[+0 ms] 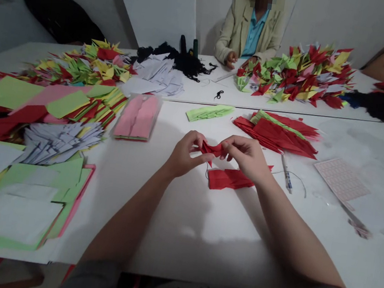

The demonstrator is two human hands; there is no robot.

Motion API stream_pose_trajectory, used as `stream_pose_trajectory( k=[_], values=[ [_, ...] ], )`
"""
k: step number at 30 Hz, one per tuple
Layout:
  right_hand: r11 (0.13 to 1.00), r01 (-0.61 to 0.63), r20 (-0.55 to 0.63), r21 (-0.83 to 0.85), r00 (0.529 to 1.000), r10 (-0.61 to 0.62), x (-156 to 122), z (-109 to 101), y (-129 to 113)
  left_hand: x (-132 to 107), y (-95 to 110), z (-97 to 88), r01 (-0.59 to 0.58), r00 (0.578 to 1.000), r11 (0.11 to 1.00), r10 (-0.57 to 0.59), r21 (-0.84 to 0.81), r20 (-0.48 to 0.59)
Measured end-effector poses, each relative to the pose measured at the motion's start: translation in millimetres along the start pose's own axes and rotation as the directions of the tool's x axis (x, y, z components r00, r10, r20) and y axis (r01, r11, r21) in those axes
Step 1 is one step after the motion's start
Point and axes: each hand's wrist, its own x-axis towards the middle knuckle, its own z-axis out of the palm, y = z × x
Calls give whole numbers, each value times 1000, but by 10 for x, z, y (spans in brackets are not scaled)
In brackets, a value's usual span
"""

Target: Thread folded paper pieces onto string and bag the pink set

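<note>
Between my two hands, above the table, is a small folded piece of red paper [212, 149]. My left hand [188, 152] pinches its left end, thumb below and fingers above. The right end is pinched in the fingertips of my right hand [245, 155]. Under and just nearer than my hands lies a flat stack of folded red paper [228, 179], partly covered by my right hand. A thin dark cord [207, 170] shows by the stack's left end. Beyond my hands rest a green folded-paper bundle [210, 113] and a pile of red folded paper [281, 133].
Paper sheets and stacks [43, 195] crowd the left side, beside a pink paper pack [138, 117]. Heaps of folded paper shapes [303, 76] stand at the back. A pen [287, 173] and a printed sheet [342, 178] lie right. A person [251, 33] sits across the table.
</note>
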Motion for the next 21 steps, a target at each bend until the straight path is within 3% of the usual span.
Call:
stream_pose_trajectory(
  k=[13, 21],
  values=[
    [958, -178, -41, 223, 981, 192, -7, -31, -88, -69, 202, 1, -108, 981, 960, 60, 257, 185],
    [923, -233, -103, 305, 956, 276, 27, -43, -20, -44, 162, -60, -105, 971, 966, 48, 237, 236]
  ],
)
